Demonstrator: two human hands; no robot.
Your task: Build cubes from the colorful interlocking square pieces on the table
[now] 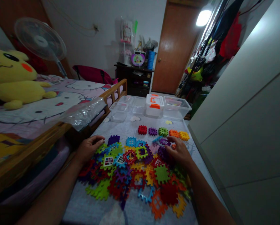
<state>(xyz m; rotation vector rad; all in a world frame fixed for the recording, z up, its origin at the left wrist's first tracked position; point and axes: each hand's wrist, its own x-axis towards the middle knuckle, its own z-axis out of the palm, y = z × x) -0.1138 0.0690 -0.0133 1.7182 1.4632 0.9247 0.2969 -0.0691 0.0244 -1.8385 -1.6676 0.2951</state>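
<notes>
A heap of colourful plastic interlocking tiles [162, 174], some solid and some with window cut-outs, spreads over the cloth-covered table. My left hand [89, 148] is at the heap's left edge, near a dark purple tile [113, 139], its thumb and fingers apart with nothing between them. At the heap's right side, my right hand [180, 151] has its thumb and fingers around a purple window tile [164, 141]. Behind the heap is a row of small stacks: red [142, 130], purple [152, 131], green [163, 131], orange [174, 133] and yellow [184, 136].
Clear plastic boxes [118, 116] stand at the table's far end, one with a lid and orange latches [154, 106]. A wooden bed rail [60, 132] runs along the left, with plastic wrapping [85, 112] by it. A white cabinet [243, 109] borders the right.
</notes>
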